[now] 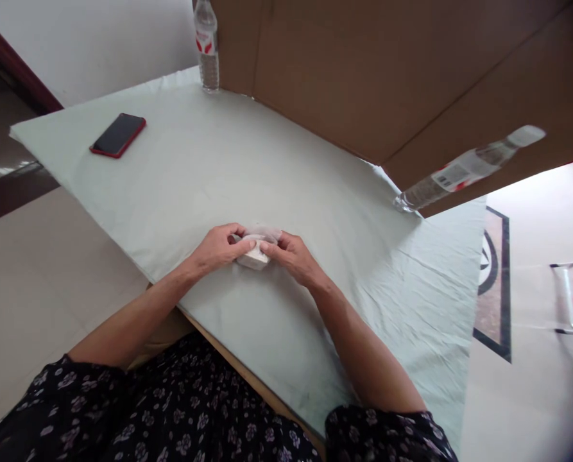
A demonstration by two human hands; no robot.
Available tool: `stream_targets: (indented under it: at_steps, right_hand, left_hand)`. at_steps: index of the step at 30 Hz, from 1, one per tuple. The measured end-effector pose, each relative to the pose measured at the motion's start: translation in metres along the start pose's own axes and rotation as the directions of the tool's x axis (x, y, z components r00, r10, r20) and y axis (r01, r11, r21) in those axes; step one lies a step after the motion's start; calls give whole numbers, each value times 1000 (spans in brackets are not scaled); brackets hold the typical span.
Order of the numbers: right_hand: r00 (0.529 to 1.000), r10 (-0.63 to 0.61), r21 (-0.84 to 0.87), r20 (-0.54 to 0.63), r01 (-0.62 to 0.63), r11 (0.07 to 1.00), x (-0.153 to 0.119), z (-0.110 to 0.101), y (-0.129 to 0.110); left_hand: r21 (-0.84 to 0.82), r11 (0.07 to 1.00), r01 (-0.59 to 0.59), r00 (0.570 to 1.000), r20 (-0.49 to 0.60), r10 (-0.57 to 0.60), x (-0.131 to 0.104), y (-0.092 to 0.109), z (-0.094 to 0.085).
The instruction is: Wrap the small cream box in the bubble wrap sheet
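Note:
A small whitish block (254, 259) with thin translucent wrapping (262, 230) around its far side is held just over the pale green cloth near the table's front edge. My left hand (220, 247) grips it from the left, thumb on top and fingers curled behind. From the right, my right hand (293, 255) pinches the block and wrapping, its thumb beside the left one. The two thumb tips are close together on the upper face. Parts of the fingers are hidden behind the wrapping.
A phone in a red case (118, 135) lies at the back left of the cloth-covered table (185, 160). One clear bottle (207, 48) stands at the back, another (459, 172) at the right, both against a large brown cardboard panel (324, 70). Tiled floor surrounds the table.

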State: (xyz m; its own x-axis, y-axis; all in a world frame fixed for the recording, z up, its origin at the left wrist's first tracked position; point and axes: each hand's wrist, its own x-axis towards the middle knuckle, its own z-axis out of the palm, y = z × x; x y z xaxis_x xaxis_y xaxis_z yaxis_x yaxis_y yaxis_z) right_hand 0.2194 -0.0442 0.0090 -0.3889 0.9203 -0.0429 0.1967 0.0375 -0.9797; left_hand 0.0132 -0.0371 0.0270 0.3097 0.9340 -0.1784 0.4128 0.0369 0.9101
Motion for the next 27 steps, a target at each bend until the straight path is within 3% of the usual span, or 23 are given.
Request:
stream_targets:
  at_steps: [2,5,12,14,17,20,24,27]
  right_hand:
    - [999,41,49,-28,-40,998,1,3,0]
    - [989,31,12,-143,-30,999,2,8,5]
    - [996,4,13,-89,-3,1000,-3,5,12]
    - [995,13,22,-96,-11,1000,-3,5,12]
    - [994,23,56,-104,-17,998,-2,5,14]
    - [989,22,-56,-147,-31,998,-2,3,17]
    - [929,-145,-361,-340,13,933,-9,-4,17]
    - [881,-283,-498,-380,63,865,-16,-6,11]
  left_hand:
    - [-47,994,100,994,43,-98,1,5,-1]
    - [-35,991,131,991,24,-131,5,4,1]
    - [251,967,-40,992,-104,68,15,-1,3]
    - [181,980,-88,994,-51,98,15,0,2]
    - [-98,989,-112,989,85,120,15,-2,0]
    - [-247,966,-82,984,134,118,16,-9,-1]
    - [-323,944,-59,979,166,118,18,-20,1]
    - [-345,936,-66,978,162,129,19,-24,3]
